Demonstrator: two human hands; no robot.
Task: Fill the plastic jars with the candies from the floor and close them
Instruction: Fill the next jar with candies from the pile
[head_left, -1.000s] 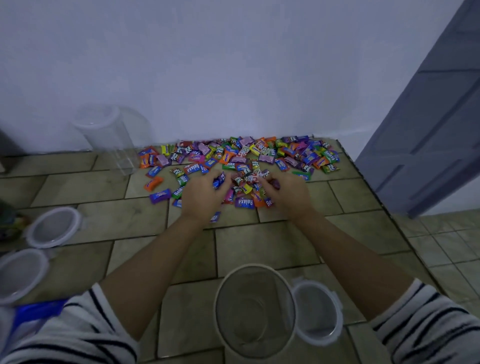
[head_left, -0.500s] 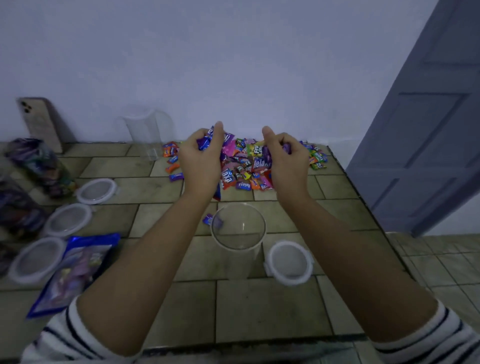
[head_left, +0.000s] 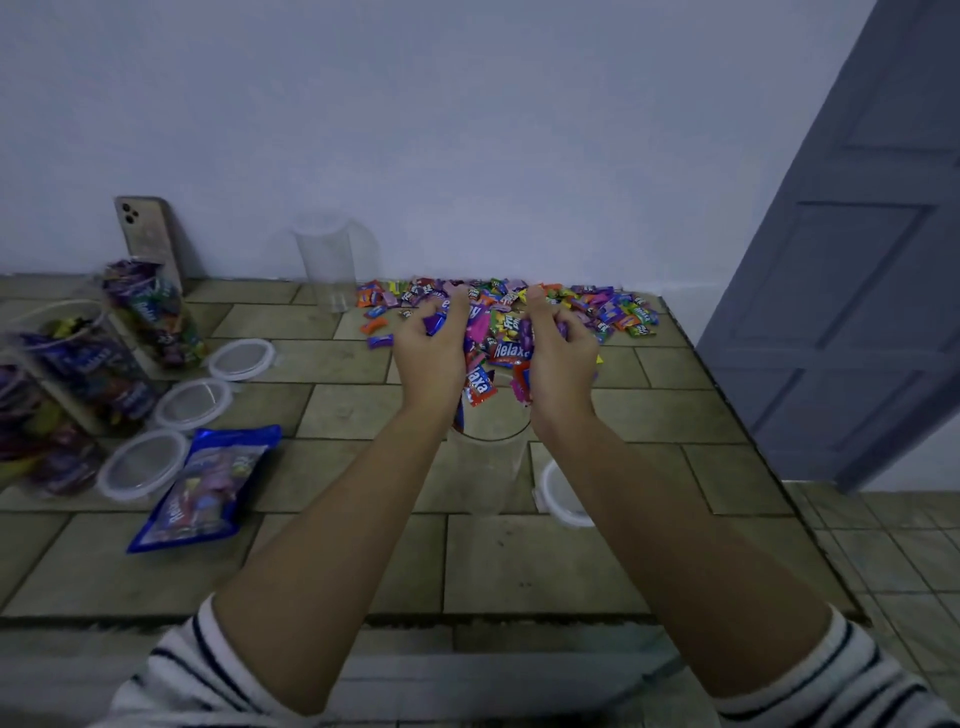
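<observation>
**Tiled floor: candies held over an open jar**

Olive tiles of the floor (head_left: 545, 561) are seen running up to a white wall (head_left: 467, 130), with a grey door (head_left: 852, 291) at the right edge. A candy heap (head_left: 597, 306) is spread against the wall at upper centre. At centre frame the left hand (head_left: 428, 358) and the right hand (head_left: 561, 364) are raised side by side. The grip of each is curled closed on a shared handful (head_left: 501, 353) of wrapped candies.

Directly below, between the wrists, a clear jar (head_left: 488, 457) is stood upright and uncapped. Its lid (head_left: 561, 499) is laid just beside it, partly hidden by the right forearm. A second clear jar (head_left: 327, 260) is stood by the wall. At the left of the frame filled jars (head_left: 83, 369) are grouped, with three loose lids (head_left: 193, 402) and a blue bag (head_left: 202, 488) nearby. A phone (head_left: 148, 236) is propped against the wall.
</observation>
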